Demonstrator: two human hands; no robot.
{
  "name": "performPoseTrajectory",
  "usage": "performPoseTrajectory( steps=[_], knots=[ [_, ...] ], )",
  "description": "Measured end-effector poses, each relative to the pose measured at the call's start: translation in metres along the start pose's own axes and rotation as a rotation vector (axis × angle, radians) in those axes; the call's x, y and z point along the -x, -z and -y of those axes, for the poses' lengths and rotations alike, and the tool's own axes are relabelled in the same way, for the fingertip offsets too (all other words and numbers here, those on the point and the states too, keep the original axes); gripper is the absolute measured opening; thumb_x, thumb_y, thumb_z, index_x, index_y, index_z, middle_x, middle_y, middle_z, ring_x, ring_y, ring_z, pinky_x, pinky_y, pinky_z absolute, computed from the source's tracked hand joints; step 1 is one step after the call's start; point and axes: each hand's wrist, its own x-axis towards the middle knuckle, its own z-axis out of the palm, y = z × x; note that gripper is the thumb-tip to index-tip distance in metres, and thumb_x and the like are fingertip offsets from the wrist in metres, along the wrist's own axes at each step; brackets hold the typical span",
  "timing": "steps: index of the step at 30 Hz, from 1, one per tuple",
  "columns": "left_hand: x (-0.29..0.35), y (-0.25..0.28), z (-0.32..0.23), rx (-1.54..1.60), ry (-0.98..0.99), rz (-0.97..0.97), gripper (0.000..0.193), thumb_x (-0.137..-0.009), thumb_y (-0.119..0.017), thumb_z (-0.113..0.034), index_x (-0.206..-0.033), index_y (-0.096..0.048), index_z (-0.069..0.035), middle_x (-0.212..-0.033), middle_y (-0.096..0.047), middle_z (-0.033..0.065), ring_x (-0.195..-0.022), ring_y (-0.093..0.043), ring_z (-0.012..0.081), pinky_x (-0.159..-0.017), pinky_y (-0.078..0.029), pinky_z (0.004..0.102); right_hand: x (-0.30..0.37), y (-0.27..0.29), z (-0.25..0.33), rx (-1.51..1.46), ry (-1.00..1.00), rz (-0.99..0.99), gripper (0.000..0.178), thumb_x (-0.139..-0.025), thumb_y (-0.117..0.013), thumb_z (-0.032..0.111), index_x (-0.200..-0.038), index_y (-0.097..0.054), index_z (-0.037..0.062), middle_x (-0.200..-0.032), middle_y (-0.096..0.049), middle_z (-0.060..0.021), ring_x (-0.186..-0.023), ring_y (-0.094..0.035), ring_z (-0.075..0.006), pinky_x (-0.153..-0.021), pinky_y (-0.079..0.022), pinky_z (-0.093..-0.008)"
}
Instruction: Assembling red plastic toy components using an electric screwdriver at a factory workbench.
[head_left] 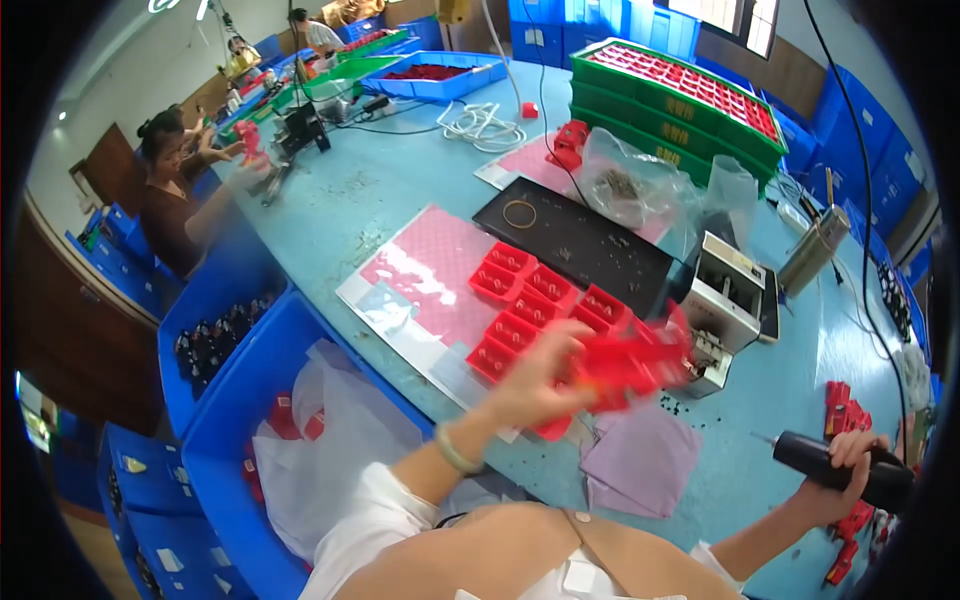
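My left hand point(530, 385) is closed on a red plastic part point(635, 362), smeared by motion, over the table. Beneath and behind it, several open red plastic boxes point(508, 330) stand in rows on a pink patterned mat point(430, 250). My right hand point(850, 468) is wrapped around a black electric screwdriver point(805, 455), its thin bit pointing left. A beige metal box-shaped device point(728, 285) stands just right of the red part. Near the screwdriver lie several red plastic parts point(845, 408).
A black tray point(600, 245) with scattered tiny pieces lies behind the boxes. Stacked green crates point(670, 135) stand at the back. A purple cloth point(640, 460) lies near the table's front edge. Blue bins point(215, 440) adjoin the table at left. A co-worker point(175, 200) sits at far left.
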Motion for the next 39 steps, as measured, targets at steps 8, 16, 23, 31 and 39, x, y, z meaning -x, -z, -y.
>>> performPoseTrajectory(
  steps=[8, 16, 23, 31, 39],
  knots=[
    [0.019, 0.293, 0.032, 0.724, 0.520, -0.888, 0.060, -0.087, -0.050, -0.053, -0.108, -0.055, 0.003, -0.089, -0.064, 0.0140, -0.075, -0.062, 0.0226, -0.066, -0.053, 0.0335, 0.029, 0.003, -0.022, 0.270, -0.245, -0.155, 0.032, -0.082, -0.056, 0.004, -0.112, -0.044, 0.0003, -0.073, -0.047, -0.0041, -0.057, -0.048, -0.0109, -0.057, -0.041, -0.0248],
    [-0.013, 0.332, 0.027, 0.553, 0.411, -1.075, 0.056, -0.090, -0.047, -0.045, -0.113, -0.047, 0.006, -0.094, -0.063, 0.0184, -0.081, -0.064, 0.0265, -0.066, -0.054, 0.0333, 0.038, -0.009, -0.023, 0.307, -0.342, -0.157, 0.034, -0.080, -0.060, 0.005, -0.111, -0.046, 0.0005, -0.073, -0.048, -0.0039, -0.055, -0.049, -0.0112, -0.054, -0.043, -0.0250],
    [-0.083, 0.022, -0.051, 0.039, 0.227, 0.219, 0.045, -0.086, -0.060, -0.015, -0.125, -0.046, 0.003, -0.119, -0.059, 0.0134, -0.104, -0.059, 0.0197, -0.087, -0.048, 0.0313, 0.012, -0.022, -0.019, 0.305, -0.493, -0.074, 0.032, -0.077, -0.063, 0.005, -0.106, -0.049, 0.0013, -0.071, -0.049, -0.0027, -0.057, -0.054, -0.0131, -0.056, -0.045, -0.0254],
    [-0.053, -0.260, -0.054, 0.177, 0.341, 0.609, 0.040, -0.082, -0.064, -0.009, -0.116, -0.045, 0.000, -0.096, -0.057, 0.0079, -0.088, -0.057, 0.0129, -0.075, -0.047, 0.0267, -0.028, 0.059, -0.013, -0.107, -0.482, 0.347, 0.063, -0.078, -0.071, 0.027, -0.127, -0.045, -0.0011, -0.114, -0.054, -0.0117, -0.114, -0.048, -0.0201, -0.096, -0.037, -0.0352],
    [-0.098, -0.395, -0.038, 0.114, 0.402, 0.391, 0.037, -0.078, -0.063, -0.005, -0.110, -0.045, 0.002, -0.089, -0.058, 0.0099, -0.084, -0.059, 0.0204, -0.077, -0.046, 0.0330, -0.153, 0.473, 0.076, 1.587, -0.147, -0.060, 0.059, -0.080, -0.067, 0.037, -0.123, -0.048, 0.0021, -0.118, -0.051, -0.0183, -0.111, -0.048, -0.0340, -0.097, -0.037, -0.0409]
  ],
)
